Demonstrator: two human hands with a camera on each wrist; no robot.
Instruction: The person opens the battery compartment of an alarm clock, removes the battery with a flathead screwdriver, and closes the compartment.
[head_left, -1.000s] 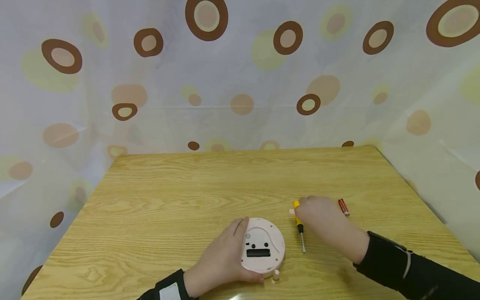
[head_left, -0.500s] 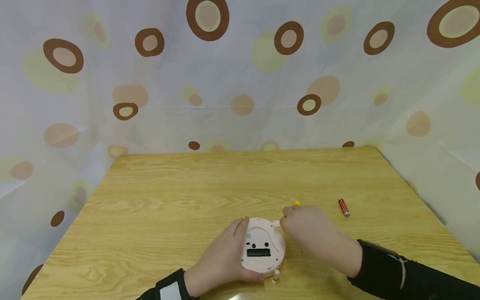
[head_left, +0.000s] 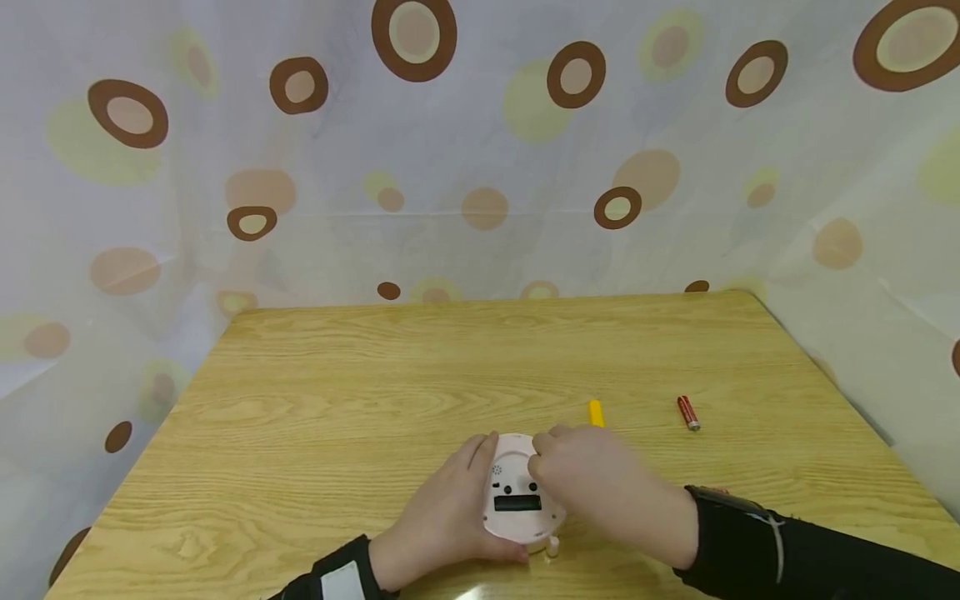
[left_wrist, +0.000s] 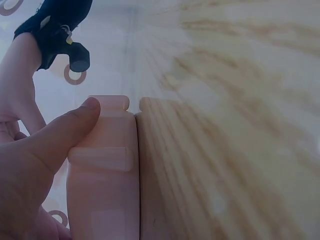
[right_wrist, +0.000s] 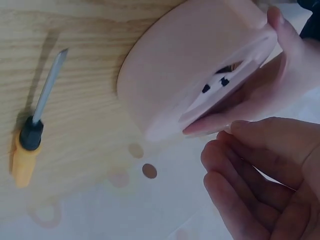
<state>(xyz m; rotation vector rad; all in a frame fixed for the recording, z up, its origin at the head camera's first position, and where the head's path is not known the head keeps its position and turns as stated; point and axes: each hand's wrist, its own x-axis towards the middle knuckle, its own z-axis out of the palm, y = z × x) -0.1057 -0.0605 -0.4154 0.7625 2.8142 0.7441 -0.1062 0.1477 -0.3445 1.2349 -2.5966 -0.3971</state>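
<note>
A round pale pink alarm clock (head_left: 517, 533) lies on the table with its back up, showing a dark oblong battery slot. My left hand (head_left: 450, 508) grips its left side, thumb along the rim near a small foot (left_wrist: 100, 159). Over the clock's upper right edge, my right hand (head_left: 600, 475) pinches a small pale pink cover (right_wrist: 207, 134), seen nearly edge-on in the right wrist view and hidden by the fingers in the head view. A screwdriver (right_wrist: 31, 135) with a yellow and black handle lies beside the clock; the right hand covers most of it in the head view.
A red battery (head_left: 687, 413) lies to the right, beyond the right forearm. The wooden table (head_left: 360, 375) ends at a patterned cloth (head_left: 480, 150) hanging behind and at the sides.
My right hand has moved left and toward me, from above the screwdriver to the clock's edge, carrying the small pink cover. The left hand and clock have stayed put.
</note>
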